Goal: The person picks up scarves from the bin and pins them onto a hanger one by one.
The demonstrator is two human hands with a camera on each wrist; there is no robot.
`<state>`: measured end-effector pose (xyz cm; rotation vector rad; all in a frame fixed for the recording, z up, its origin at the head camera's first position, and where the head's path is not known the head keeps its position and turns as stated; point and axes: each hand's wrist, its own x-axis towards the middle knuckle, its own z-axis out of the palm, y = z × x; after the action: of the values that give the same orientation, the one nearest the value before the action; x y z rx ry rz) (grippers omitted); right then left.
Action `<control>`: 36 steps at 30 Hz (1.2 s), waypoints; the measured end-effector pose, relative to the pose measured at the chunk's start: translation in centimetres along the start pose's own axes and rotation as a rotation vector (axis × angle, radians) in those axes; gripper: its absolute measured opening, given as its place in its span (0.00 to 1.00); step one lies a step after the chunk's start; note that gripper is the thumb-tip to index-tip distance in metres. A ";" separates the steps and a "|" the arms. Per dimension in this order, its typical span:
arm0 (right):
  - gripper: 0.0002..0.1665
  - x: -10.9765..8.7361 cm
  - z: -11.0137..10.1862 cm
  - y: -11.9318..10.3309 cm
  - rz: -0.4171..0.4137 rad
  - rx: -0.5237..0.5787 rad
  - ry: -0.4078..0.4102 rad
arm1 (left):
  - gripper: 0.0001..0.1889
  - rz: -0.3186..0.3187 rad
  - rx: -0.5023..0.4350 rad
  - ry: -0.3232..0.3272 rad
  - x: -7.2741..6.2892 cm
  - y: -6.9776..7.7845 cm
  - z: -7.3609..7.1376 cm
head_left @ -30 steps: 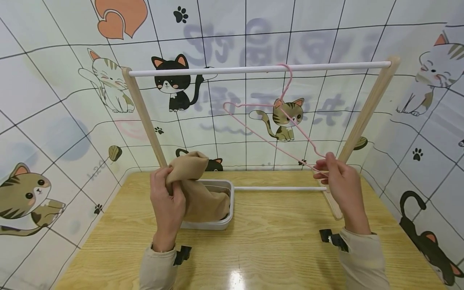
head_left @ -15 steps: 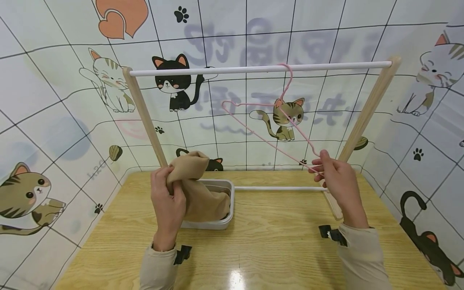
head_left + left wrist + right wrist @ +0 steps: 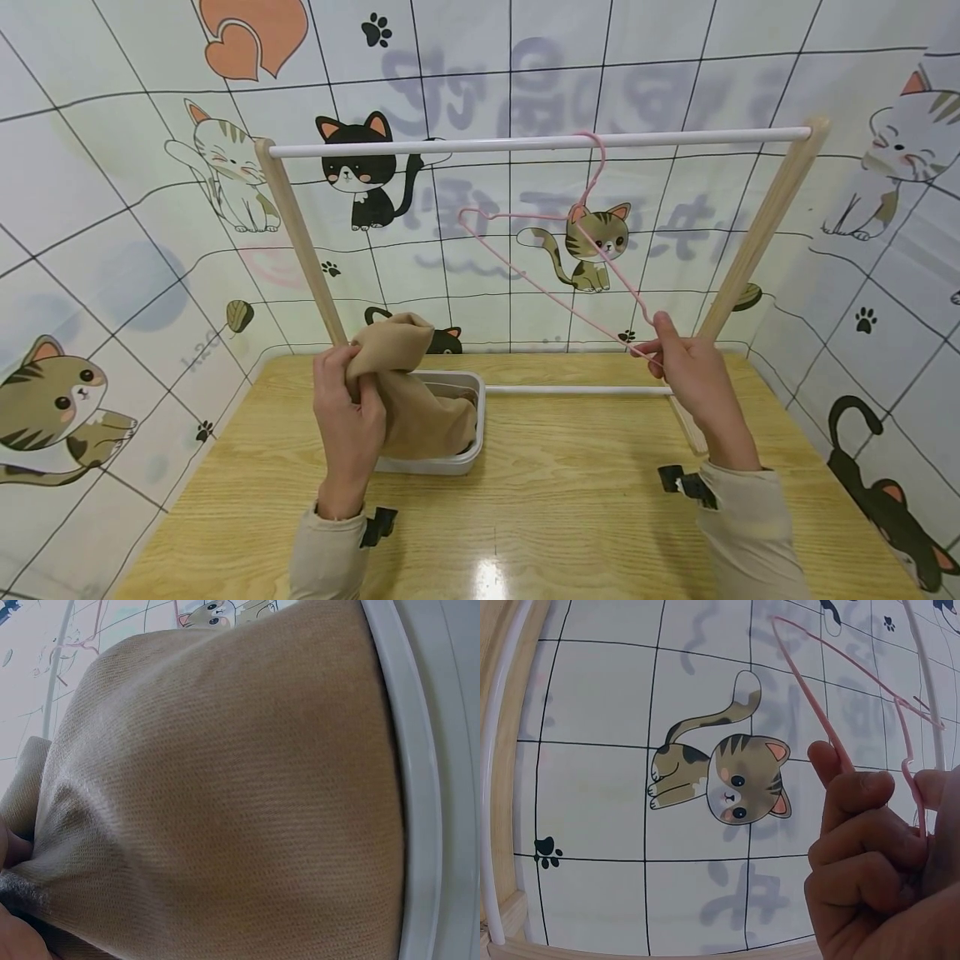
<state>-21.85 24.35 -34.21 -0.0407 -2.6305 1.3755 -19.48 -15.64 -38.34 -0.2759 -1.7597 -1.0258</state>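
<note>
I see two bare hands over a wood-grained desk (image 3: 555,517), a slim pink hanger at the right hand and a tan cloth at the left. The hanger (image 3: 582,203) hooks over the white top rail (image 3: 465,145) of a rack near the desk's far edge, right of the rail's middle. My right hand (image 3: 697,379) is the nearer one: its thumb and curled fingers pinch the hanger's lower right corner. From there the long lower bar slants up and leftward, so its free left end points toward the cloth's side, higher than the cloth and well apart from it. That open gap between free end and cloth is, I judge, the relation that counts. My left hand (image 3: 348,421) pinches a fold of the cloth (image 3: 423,417) between thumb and fingers, holding one end above a white basket (image 3: 431,467) toward the desk's far left corner; the rest slumps inside the rim. The left wrist view shows a soft fabric with fine, close ribs, which I expect to drape limply. The basket is smooth, with rounded corners and a thick lip. The hanger looks like coated wire, a narrow triangle with small notches at its shoulders. Flat pale wooden legs (image 3: 303,246) lean outward under the glossy round rail, and a matching lower bar (image 3: 577,390) runs behind the basket.
</note>
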 end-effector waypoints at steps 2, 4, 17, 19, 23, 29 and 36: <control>0.54 0.0 0.1 0.0 0.003 -0.004 0.008 | 0.10 -0.002 0.002 -0.003 0.0 0.0 0.0; 0.53 -0.1 0.2 0.1 0.006 -0.007 0.013 | 0.10 -0.002 0.001 -0.004 0.0 0.0 0.0; 0.51 -0.2 0.4 0.0 -0.024 -0.015 0.086 | 0.10 0.000 -0.003 -0.002 0.0 0.1 -0.1; 0.50 -0.2 0.4 0.0 -0.032 -0.006 0.091 | 0.10 0.001 0.001 -0.003 -0.1 0.1 -0.1; 0.50 -0.3 0.5 -0.1 -0.036 0.018 0.098 | 0.10 0.003 0.002 -0.001 0.0 0.0 -0.1; 0.51 -0.4 0.7 -0.2 -0.041 0.034 0.108 | 0.10 0.008 -0.002 0.000 0.1 0.1 -0.1; 0.51 -0.3 0.6 -0.2 -0.052 0.034 0.113 | 0.10 0.003 -0.002 0.001 0.0 0.1 -0.1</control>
<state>-21.63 23.70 -34.49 -0.0444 -2.4978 1.3593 -19.37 -15.62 -38.28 -0.2796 -1.7571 -1.0255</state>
